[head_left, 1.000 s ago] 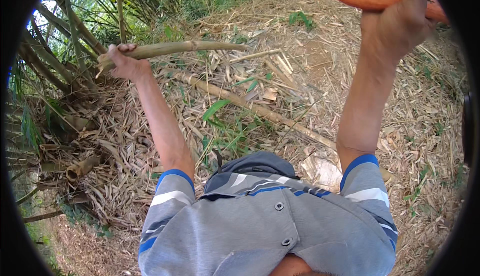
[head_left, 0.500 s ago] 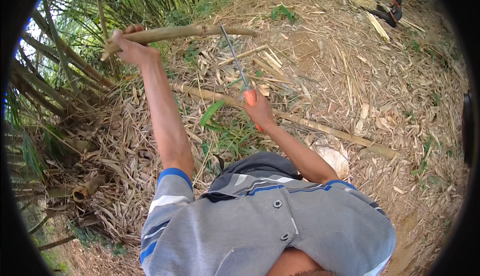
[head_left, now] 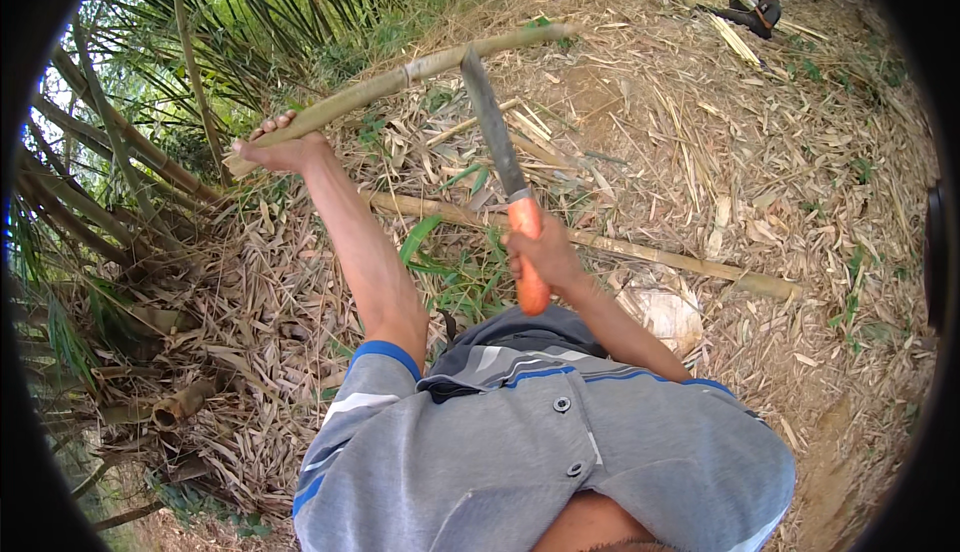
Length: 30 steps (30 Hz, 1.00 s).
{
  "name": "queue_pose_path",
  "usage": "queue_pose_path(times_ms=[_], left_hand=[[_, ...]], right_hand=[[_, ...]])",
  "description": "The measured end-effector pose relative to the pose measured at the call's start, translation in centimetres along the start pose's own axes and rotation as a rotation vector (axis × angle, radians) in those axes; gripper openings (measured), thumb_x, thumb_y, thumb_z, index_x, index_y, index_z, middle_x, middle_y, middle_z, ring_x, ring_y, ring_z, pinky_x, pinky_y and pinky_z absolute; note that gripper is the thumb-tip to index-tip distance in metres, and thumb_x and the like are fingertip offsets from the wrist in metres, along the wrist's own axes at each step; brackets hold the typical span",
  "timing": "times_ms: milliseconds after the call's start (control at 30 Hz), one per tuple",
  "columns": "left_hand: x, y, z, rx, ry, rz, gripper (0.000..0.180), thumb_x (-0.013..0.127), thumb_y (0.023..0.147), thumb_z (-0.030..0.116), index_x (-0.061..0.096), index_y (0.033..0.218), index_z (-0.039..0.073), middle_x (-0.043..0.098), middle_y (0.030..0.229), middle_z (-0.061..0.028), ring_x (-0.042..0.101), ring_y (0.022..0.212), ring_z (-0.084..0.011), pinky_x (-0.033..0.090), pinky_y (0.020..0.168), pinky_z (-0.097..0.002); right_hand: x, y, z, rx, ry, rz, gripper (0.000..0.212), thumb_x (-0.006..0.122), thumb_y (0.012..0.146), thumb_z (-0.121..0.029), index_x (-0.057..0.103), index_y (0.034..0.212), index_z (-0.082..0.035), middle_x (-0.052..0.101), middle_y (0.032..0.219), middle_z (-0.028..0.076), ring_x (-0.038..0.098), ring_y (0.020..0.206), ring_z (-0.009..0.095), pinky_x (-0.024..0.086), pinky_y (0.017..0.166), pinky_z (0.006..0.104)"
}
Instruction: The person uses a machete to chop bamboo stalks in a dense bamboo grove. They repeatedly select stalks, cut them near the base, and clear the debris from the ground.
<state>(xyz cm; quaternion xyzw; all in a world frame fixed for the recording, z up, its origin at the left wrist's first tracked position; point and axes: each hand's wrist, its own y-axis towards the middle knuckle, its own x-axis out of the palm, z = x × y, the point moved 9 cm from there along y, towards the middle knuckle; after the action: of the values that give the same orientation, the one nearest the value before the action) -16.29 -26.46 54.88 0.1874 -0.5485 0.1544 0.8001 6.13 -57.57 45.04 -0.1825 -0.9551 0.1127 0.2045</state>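
My left hand grips the near left end of a bamboo pole, which slants up and away to the right above the ground. Its node shows as a pale ring partway along. In my right hand is a machete with an orange handle and a dark, flat blade. The blade's tip overlaps the pole just right of the node; whether the two touch I cannot tell. Behind the machete, a longer bamboo pole lies on the leaf litter.
Bamboo clumps stand at the left, with a cut bamboo stump lower down. Split strips lie beyond the machete. A pale block rests right of my lap. Another person sits far right beside bamboo strips.
The held pole's far end has risen while my left hand has dropped slightly. My right hand has drawn back toward me, and the machete's blade has turned to show its flat side.
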Motion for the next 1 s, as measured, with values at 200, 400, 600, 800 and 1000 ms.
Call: queue_pose_path(times_ms=[200,400,600,800,1000], left_hand=[[2.8,2.7,1.2,0.012,-0.05,-0.082,0.046,0.039,0.087,0.057,0.039,0.062,0.018,0.042,0.049,0.0031,0.045,0.041,-0.0104,0.042,0.041,-0.0248],[6.2,-0.1,1.0,0.012,0.002,-0.412,0.042,0.054,0.08,0.055,0.047,0.067,0.016,0.046,0.052,0.0015,0.049,0.043,-0.0109,0.046,0.042,-0.0278],[7.7,-4.8,-0.4,-0.084,0.045,-0.588,0.037,0.061,0.078,0.047,0.048,0.067,0.014,0.049,0.054,0.0001,0.05,0.045,-0.0111,0.047,0.042,-0.0276],[8.0,-6.3,-4.4,-0.031,0.272,-0.678,0.028,0.062,0.08,0.034,0.05,0.071,0.01,0.047,0.053,-0.0005,0.05,0.046,-0.0115,0.047,0.039,-0.026],[5.3,-6.4,-1.4,-0.238,0.224,-0.736,0.031,0.061,0.079,0.04,0.05,0.069,0.012,0.048,0.055,-0.0022,0.05,0.047,-0.0107,0.047,0.042,-0.027]], right_hand=[[-0.9,-2.9,-5.5,0.119,0.197,-0.123,0.031,0.061,0.077,-0.009,0.047,0.103,0.0,0.05,0.065,0.005,0.049,0.045,0.012,0.042,0.04,0.0267],[-2.9,-5.0,-9.3,-0.3,-0.331,0.156,0.029,0.06,0.075,-0.001,0.046,0.1,0.001,0.052,0.067,0.004,0.052,0.048,0.01,0.042,0.042,0.0254],[-3.4,-1.1,-9.5,-0.725,-0.418,0.366,0.025,0.062,0.074,-0.007,0.052,0.097,-0.002,0.057,0.074,0.006,0.06,0.063,0.018,0.048,0.057,0.0309],[-6.7,2.2,2.5,-0.445,-0.916,0.314,0.039,0.063,0.067,-0.021,0.058,0.102,-0.004,0.061,0.094,0.019,0.06,0.086,0.036,0.046,0.072,0.0398],[-5.5,2.6,-3.9,-0.323,-0.774,0.265,0.037,0.063,0.068,-0.019,0.057,0.101,-0.004,0.058,0.082,0.016,0.056,0.073,0.029,0.044,0.071,0.0353]])
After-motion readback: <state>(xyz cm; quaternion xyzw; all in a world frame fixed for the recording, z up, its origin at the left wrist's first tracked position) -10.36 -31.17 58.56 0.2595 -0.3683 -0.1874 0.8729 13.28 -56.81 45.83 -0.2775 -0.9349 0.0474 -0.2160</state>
